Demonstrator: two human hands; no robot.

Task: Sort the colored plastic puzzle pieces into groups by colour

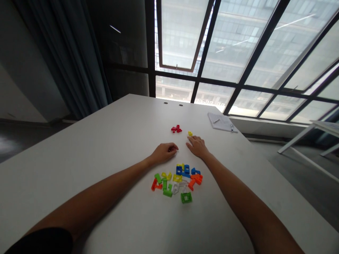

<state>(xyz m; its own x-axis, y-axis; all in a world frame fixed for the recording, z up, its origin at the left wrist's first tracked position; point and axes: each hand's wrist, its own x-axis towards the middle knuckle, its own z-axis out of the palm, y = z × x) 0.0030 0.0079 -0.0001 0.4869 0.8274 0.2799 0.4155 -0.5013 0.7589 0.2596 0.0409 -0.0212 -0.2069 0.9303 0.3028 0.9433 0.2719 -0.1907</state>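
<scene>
Both my arms reach out over a white table [106, 148]. My left hand [164, 152] rests on the tabletop with its fingers curled in; something small and white may sit at its fingertips, too small to name. My right hand [197, 146] lies flat with fingers stretched toward a small yellow piece [190, 133]. A small red piece [176, 129] lies just beyond both hands. Between my forearms sits a heap of several small plastic pieces [177, 180] in green, yellow, blue, orange, red and white.
A notepad with a pen [221, 122] lies at the table's far right corner. Large windows [238, 46] rise behind the table, a dark curtain [66, 56] hangs at left, and another white table [321, 128] stands at the right.
</scene>
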